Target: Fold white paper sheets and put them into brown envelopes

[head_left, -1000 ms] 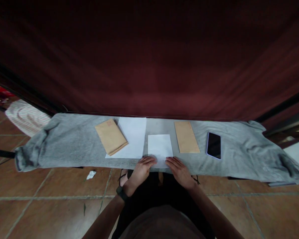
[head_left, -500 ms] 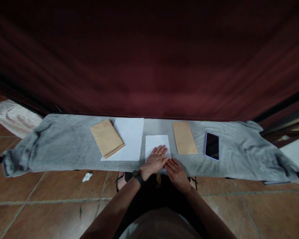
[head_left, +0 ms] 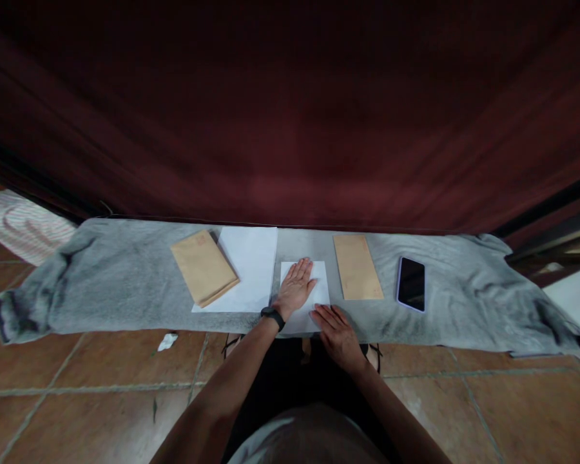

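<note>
A white sheet of paper [head_left: 321, 283], smaller than the stack beside it and apparently folded, lies on the grey cloth in front of me. My left hand [head_left: 296, 287], with a dark watch at the wrist, rests flat on its upper left part, fingers stretched out. At its lower right edge my right hand [head_left: 337, 332] lies flat with the fingertips on the paper. A single brown envelope [head_left: 358, 267] lies to the right of the paper. To the left, a pile of brown envelopes [head_left: 203, 267] partly covers larger white paper [head_left: 254, 264].
A phone [head_left: 411, 284] with a pale purple edge lies right of the single envelope. The grey cloth [head_left: 125, 277] covers a long narrow surface. Behind it hangs a dark red curtain [head_left: 290, 142]. A crumpled white tissue [head_left: 167, 341] is on the tiled floor.
My left hand has slid left and up across the paper, away from my right hand. My right hand has shifted slightly left and stays at the lower right edge.
</note>
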The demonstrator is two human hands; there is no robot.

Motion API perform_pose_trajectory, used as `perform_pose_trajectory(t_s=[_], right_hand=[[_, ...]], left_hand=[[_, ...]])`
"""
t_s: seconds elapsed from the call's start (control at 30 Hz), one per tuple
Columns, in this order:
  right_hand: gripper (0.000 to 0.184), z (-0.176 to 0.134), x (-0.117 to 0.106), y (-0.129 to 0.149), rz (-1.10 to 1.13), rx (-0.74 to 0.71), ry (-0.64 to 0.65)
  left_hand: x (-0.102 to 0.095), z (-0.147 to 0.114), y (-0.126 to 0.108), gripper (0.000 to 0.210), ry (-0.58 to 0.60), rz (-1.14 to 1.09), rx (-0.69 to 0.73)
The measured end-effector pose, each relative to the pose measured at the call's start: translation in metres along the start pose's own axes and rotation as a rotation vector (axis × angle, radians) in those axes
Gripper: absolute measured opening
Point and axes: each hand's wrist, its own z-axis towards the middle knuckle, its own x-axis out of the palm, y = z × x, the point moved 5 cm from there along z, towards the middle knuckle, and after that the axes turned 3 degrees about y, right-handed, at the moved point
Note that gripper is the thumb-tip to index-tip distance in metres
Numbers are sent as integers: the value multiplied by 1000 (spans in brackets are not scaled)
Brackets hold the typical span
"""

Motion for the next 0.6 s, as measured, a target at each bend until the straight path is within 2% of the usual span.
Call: perform_pose_trajectory(t_s=[0.23,0.37,0.5,0.6], right_hand=[[60,-2,3,-1,-6,9,3],[61,-2,4,-2,-12,19,6],[59,-2,7,-3,-12,30,9],[57,-4,8,-3,-9,25,-1]], left_hand=[[-8,-7,19,58,-8,25,-89],[-12,-20,26,58,-13,25,-136],[-14,-48,21,56,-25,21,-145],[-13,-72,6,55,-7,3,-75]])
